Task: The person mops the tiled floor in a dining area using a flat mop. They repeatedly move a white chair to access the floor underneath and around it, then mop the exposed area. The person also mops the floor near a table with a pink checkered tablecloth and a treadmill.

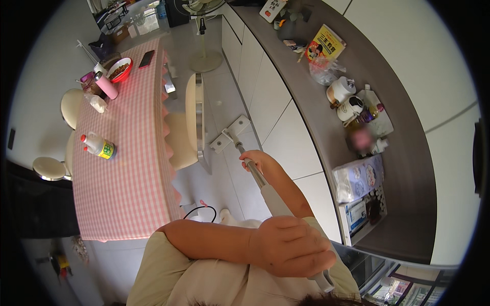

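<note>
A flat floor mop with a grey and silver pole (257,174) slants away from my body. Its rectangular white head (242,123) rests on the grey tiled floor (245,191), close to the foot of the white cabinets (283,141). Near my chest, my left hand (293,246) wraps around the grey grip (275,201) at the top of the pole, and the hooked handle end (325,281) sticks out below it. Farther down, my right hand (257,160) is closed around the metal tube. Part of the pole is hidden under my fingers.
At left stands a table with a pink checked cloth (126,183), bearing a bottle (99,146), a pink flask (106,86) and a bowl (120,70). A cream chair (180,137) borders the floor. A fan (205,61) stands ahead. Several items line the counter (405,199).
</note>
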Available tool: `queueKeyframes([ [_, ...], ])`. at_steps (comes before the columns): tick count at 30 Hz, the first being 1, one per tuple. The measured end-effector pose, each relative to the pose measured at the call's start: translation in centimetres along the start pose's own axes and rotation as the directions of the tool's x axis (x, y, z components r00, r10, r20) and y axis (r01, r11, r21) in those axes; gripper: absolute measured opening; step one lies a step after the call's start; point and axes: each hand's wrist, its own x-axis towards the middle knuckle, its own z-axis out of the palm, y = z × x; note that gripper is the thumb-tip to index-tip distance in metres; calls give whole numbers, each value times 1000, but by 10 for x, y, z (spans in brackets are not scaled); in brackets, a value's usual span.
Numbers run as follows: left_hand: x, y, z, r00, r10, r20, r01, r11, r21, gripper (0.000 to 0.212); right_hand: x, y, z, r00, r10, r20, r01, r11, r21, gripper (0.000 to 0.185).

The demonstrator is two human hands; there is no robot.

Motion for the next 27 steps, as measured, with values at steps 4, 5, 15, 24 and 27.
queueKeyframes([
  [4,10,-58,13,999,16,-34,-15,1000,22,10,17,-57,-8,1000,-9,12,9,997,-71,15],
  [5,9,-71,19,999,16,-49,-15,999,38,11,24,-71,-12,1000,-2,10,3,996,-89,15],
  [15,49,-191,38,986,-131,-104,159,928,338,16,92,-209,-27,994,35,99,-12,974,-226,17],
  [24,56,-255,47,982,-186,-27,187,953,237,14,122,-267,-39,964,50,262,-10,988,-151,14],
  [27,58,-277,38,962,-224,153,202,968,148,27,140,-284,-43,946,76,316,-42,993,-112,13],
])
